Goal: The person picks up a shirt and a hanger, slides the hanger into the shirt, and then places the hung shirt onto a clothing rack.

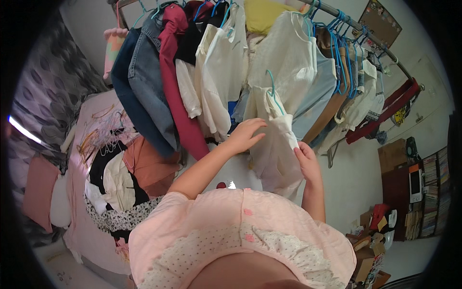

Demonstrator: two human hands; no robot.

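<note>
In front of me a white garment (278,150) hangs from a teal hanger (275,93), whose hook rises free above it. At the garment's right edge, the thumb and fingers of my right hand (307,161) pinch the cloth. My left hand (249,135) is beside the garment's left side, its fingers stretched toward the cloth. Whether those fingertips touch it I cannot tell. Just behind, a sleeveless white top (284,58) hangs on the rack and partly merges with the white garment to the eye.
A metal clothes rail (358,26) runs across the top, with a denim jacket (147,72), a dark pink garment (175,91) and blue hangers (339,53). At left, a bed (79,159) bears piled clothes (120,178) and loose hangers (103,132). Boxes (365,260) stand at lower right.
</note>
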